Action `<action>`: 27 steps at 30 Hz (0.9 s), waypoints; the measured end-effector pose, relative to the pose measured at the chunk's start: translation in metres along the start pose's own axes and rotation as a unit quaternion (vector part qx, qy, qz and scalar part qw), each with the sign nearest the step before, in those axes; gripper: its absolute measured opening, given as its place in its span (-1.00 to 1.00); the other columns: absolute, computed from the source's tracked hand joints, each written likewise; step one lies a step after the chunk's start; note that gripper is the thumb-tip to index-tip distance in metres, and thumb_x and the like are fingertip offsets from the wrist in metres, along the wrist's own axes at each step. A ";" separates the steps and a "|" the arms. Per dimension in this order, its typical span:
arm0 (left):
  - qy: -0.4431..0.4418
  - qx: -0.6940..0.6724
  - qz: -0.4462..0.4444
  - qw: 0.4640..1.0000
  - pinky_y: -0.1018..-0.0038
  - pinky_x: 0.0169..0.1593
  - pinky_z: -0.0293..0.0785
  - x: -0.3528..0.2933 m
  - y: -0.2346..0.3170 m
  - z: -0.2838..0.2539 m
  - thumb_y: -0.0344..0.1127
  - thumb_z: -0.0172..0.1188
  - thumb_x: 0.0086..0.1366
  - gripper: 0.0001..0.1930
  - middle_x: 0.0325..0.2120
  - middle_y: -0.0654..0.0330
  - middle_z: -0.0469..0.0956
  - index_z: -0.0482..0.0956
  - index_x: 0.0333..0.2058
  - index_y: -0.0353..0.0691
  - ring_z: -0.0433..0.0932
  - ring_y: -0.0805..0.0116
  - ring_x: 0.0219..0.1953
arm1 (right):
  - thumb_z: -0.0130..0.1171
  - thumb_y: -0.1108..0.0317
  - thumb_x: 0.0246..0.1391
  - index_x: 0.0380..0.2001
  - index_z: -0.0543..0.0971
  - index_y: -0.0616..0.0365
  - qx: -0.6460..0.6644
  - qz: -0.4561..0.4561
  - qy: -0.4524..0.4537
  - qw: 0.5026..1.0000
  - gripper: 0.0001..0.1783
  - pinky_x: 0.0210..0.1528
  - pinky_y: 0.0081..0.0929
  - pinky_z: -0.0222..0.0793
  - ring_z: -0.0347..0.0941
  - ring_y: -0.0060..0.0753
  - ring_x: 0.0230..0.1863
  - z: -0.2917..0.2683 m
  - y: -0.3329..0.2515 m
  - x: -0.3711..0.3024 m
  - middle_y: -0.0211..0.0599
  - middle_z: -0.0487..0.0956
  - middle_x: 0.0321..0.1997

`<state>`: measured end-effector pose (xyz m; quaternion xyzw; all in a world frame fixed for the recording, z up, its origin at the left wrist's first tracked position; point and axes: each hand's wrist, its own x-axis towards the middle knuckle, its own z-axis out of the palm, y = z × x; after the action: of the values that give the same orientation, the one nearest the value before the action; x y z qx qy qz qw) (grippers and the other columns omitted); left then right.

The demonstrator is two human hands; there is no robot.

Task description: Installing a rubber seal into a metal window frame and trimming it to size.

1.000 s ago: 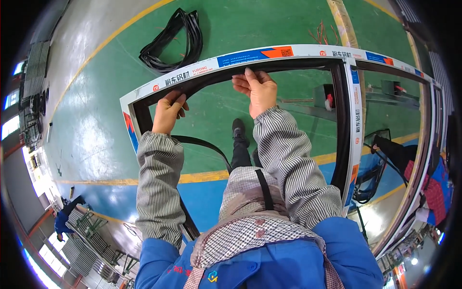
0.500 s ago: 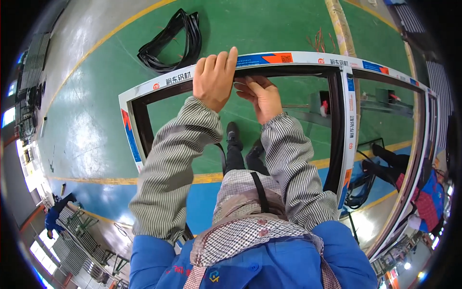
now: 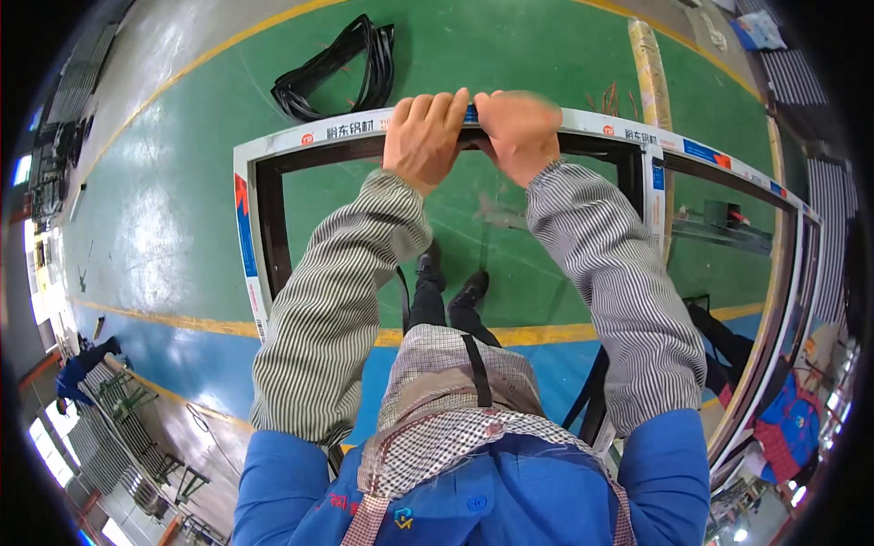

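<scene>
A large window frame, dark inside and covered with white printed film along its outer faces, stands in front of me. My left hand grips its far bar, fingers curled over the top. Right beside it my right hand is closed over the same bar, its outer edge smeared by motion. The fingertips of the right hand are hidden, so anything small under them cannot be seen. A black rubber strip hangs down by my right forearm.
Beyond the frame a coil of black rubber strip lies on the green floor. A wrapped pole lies at the far right. To the right, another person works by the frame; a second person is far left.
My right hand has risen from the bar's inner edge, where its fingers pinched, and closed over the top. The black strip along the right inner side has shifted down. My left hand stays.
</scene>
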<state>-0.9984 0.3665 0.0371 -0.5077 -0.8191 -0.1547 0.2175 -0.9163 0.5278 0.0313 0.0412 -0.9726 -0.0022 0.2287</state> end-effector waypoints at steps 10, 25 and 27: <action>0.059 -0.056 -0.162 0.983 0.19 0.18 0.20 -0.033 0.032 -0.025 -0.22 0.32 -0.05 -0.34 -0.05 0.18 0.43 0.36 0.10 -0.10 0.37 0.20 0.06 | 0.42 0.25 -0.30 0.05 0.37 0.06 0.041 0.044 -0.054 0.997 -0.25 0.06 -0.23 0.24 0.36 -0.19 0.03 -0.027 -0.020 0.011 -0.29 0.43 0.00; 0.035 -0.348 -0.694 0.629 0.43 -0.40 0.37 -0.313 0.033 0.004 -0.15 0.07 0.31 -0.74 -0.57 0.18 0.49 0.47 -0.15 -0.17 0.48 0.30 -0.49 | 0.23 0.36 -0.10 0.08 0.44 0.01 0.064 -0.267 -0.120 0.954 -0.43 -0.11 -0.34 0.42 0.45 -0.30 -0.15 0.029 -0.135 0.053 -0.38 0.54 -0.23; 0.140 -0.338 -0.585 0.724 0.65 -0.53 0.22 -0.290 0.033 -0.053 -0.33 -0.04 0.36 -0.69 -0.62 0.39 0.32 0.37 0.04 -0.26 0.26 0.65 -0.61 | 0.23 0.36 -0.07 0.12 0.43 -0.05 0.097 -0.291 -0.059 0.950 -0.41 -0.30 -0.35 0.44 0.47 -0.32 -0.36 0.024 -0.136 0.060 -0.39 0.51 -0.35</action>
<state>-0.8454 0.1339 -0.0651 0.0601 -0.8074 -0.5868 0.0101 -0.9696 0.3872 0.0332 0.3438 -0.9258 0.0234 0.1552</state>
